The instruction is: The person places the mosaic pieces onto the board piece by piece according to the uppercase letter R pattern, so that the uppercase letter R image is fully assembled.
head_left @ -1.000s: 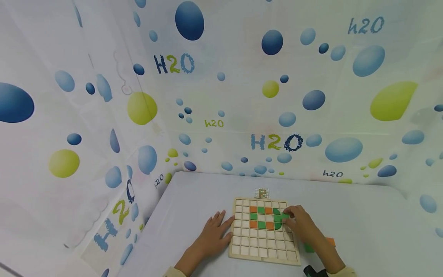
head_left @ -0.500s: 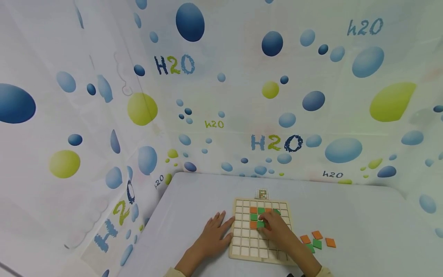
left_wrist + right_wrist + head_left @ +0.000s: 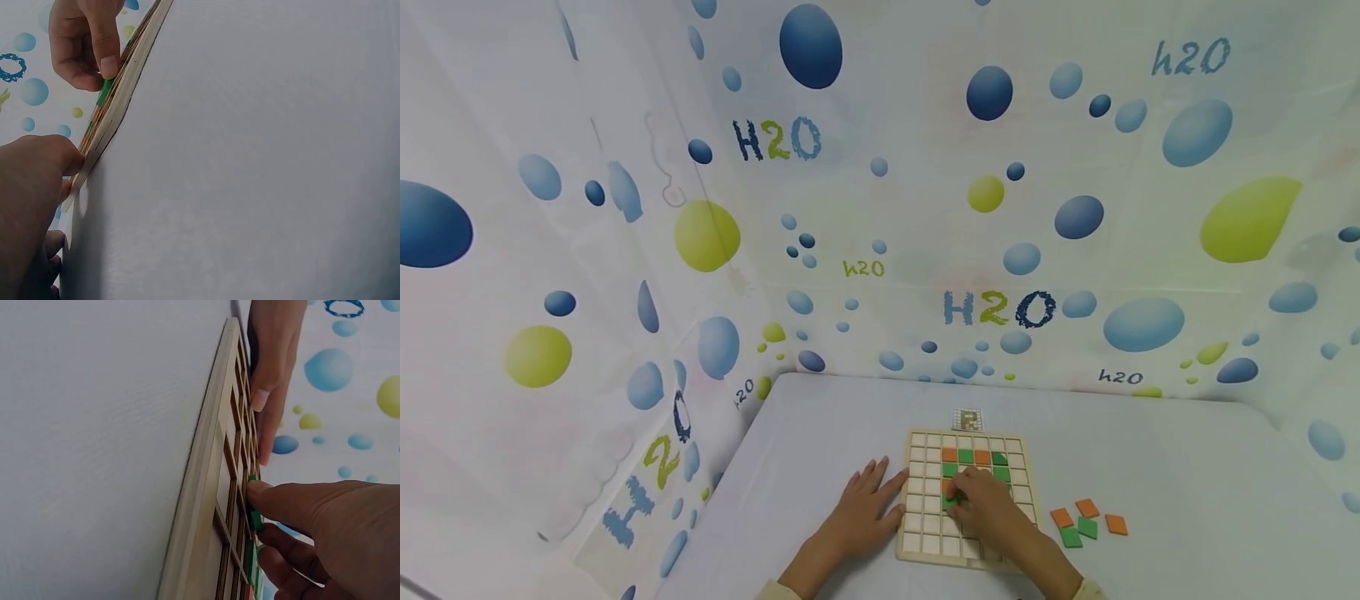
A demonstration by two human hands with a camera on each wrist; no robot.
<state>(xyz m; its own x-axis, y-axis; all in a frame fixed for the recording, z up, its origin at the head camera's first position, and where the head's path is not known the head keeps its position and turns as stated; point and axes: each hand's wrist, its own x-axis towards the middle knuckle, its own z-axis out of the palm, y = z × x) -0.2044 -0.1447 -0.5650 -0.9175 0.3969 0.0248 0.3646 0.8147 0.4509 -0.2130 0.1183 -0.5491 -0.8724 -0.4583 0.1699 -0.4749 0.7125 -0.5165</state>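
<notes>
Item: wooden grid board (image 3: 925, 533), lying flat on the white table (image 3: 1187, 467). Left hand (image 3: 857, 512) is resting with straight fingers against the board's left edge, steadying it. Right hand (image 3: 988, 508) is pinching a green tile (image 3: 255, 520) with curled fingertips over the board's middle cells (exact cell hidden by the hand). Loose orange and green tiles (image 3: 1086, 521) are lying just right of the board. Risk: the tile is likely catching tilted on a cell rib, or the fingers are nudging seated neighbours out.

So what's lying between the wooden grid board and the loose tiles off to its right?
Nothing: in the head view a bare strip of white table separates the wooden grid board from the loose orange and green tiles.
</notes>
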